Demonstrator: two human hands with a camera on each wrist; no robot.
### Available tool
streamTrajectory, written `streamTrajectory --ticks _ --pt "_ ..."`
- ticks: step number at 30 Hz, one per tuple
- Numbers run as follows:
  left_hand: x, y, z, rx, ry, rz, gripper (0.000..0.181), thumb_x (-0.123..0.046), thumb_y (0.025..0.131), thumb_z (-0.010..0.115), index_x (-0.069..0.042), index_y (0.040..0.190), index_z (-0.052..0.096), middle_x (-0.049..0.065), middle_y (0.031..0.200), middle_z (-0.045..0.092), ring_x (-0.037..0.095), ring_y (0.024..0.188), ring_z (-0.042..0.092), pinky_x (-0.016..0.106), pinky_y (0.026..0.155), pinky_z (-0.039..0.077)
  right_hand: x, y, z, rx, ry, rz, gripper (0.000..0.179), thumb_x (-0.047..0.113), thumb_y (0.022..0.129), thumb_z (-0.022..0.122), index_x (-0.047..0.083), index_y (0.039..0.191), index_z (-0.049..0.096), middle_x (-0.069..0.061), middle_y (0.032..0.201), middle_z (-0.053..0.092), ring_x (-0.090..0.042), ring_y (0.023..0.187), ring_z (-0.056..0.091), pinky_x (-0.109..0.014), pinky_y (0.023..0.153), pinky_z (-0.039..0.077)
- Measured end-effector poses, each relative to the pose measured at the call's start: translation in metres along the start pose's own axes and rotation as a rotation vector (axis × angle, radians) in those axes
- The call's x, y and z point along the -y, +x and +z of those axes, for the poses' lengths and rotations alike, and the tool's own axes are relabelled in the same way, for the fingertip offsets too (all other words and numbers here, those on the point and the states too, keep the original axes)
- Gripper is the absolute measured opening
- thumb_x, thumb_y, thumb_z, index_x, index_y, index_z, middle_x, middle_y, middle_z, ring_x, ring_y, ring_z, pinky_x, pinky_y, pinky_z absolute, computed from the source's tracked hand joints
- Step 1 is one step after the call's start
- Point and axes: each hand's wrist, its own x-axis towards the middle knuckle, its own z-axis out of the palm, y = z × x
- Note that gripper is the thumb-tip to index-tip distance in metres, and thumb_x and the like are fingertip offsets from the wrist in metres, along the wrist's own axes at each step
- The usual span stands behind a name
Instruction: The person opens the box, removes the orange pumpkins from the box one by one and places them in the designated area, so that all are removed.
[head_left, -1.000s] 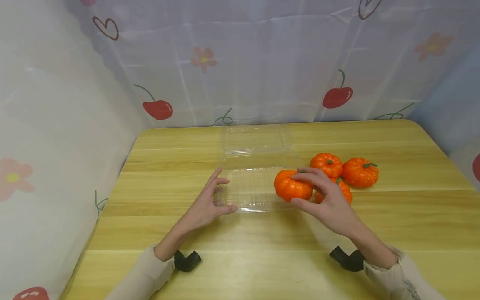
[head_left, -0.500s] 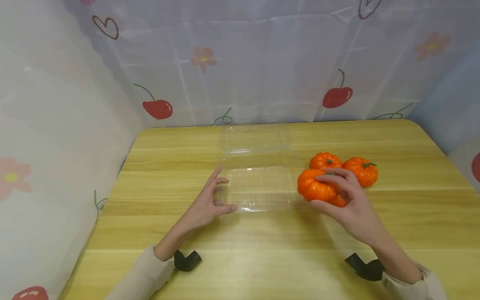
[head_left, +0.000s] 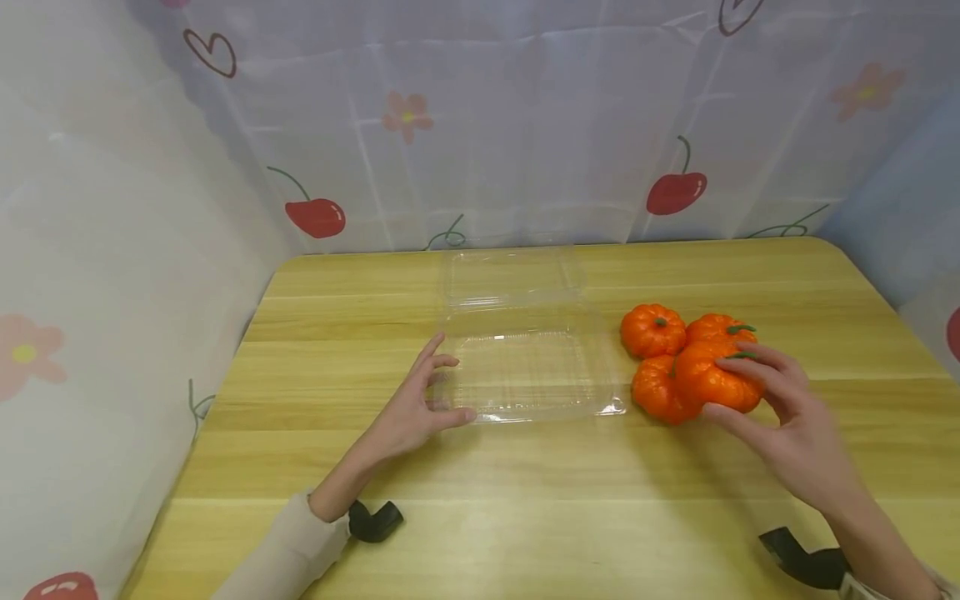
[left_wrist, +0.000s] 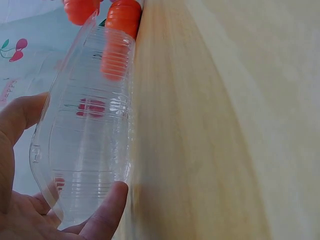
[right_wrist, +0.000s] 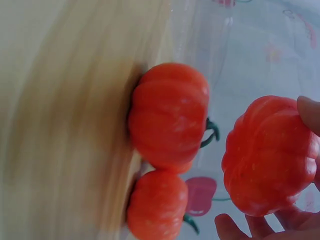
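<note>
My right hand (head_left: 798, 433) holds a small orange toy pumpkin (head_left: 716, 385) between thumb and fingers, over the right side of a cluster. In the right wrist view that pumpkin (right_wrist: 267, 157) stands apart from two pumpkins below. Three more sit on the table: one at the back left (head_left: 652, 331), one at the back right (head_left: 708, 327) partly covered, and one at the front (head_left: 660, 392). To their left lies a clear plastic clamshell container (head_left: 525, 375), its lid (head_left: 506, 275) folded back. Thumb at the front rim and fingers along the left side, my left hand (head_left: 412, 408) grips its near left corner.
The light wooden table (head_left: 510, 517) ends at a cherry-print curtain (head_left: 510, 125) behind, with more fabric close by on the left and right. A black curved piece (head_left: 375, 522) sits at the left wrist, another (head_left: 806, 562) at the right.
My right hand has carried the pumpkin to the right, from over the container's right edge, past the front pumpkin, to the cluster's right side. My left hand and the container have stayed put.
</note>
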Motion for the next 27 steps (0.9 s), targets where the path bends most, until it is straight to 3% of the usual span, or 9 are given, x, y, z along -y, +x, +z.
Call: streamTrajectory --ticks 8,16,23,27 --pt "0.000 0.000 0.000 0.002 -0.005 0.003 0.072 -0.017 0.081 0.083 0.001 0.139 0.043 -0.006 0.164 0.001 0.040 0.140 0.028 0.046 0.095 0.050 -0.016 -0.010 -0.010 -0.053 -0.017 0.022 0.046 -0.019 0.079 0.070 -0.009 0.122 0.059 -0.007 0.141 0.040 -0.008 0.120 0.044 -0.008 0.095 0.037" --pt "0.001 0.000 0.001 0.007 0.003 0.007 0.072 -0.017 0.082 0.082 0.001 0.139 0.042 -0.005 0.165 0.000 0.040 0.140 0.027 0.047 0.095 0.050 -0.030 -0.012 -0.018 -0.098 -0.028 0.065 0.044 -0.017 0.081 0.071 -0.007 0.122 0.059 0.001 0.141 0.043 -0.008 0.125 0.039 -0.006 0.095 0.038" --pt "0.004 0.001 -0.002 -0.002 0.005 0.003 0.072 -0.020 0.082 0.083 0.000 0.139 0.043 -0.008 0.164 0.000 0.040 0.140 0.028 0.047 0.095 0.050 -0.043 -0.011 -0.019 -0.060 -0.072 0.090 0.043 -0.008 0.083 0.074 -0.004 0.123 0.060 0.002 0.139 0.043 -0.002 0.125 0.037 -0.003 0.091 0.037" --pt "0.003 0.001 -0.001 0.011 -0.006 -0.002 0.072 -0.020 0.082 0.083 0.000 0.138 0.042 -0.007 0.164 0.000 0.039 0.141 0.027 0.045 0.094 0.051 -0.053 -0.016 -0.024 0.002 -0.149 0.157 0.044 0.006 0.088 0.075 0.000 0.128 0.059 -0.002 0.145 0.040 0.004 0.124 0.034 0.000 0.086 0.034"
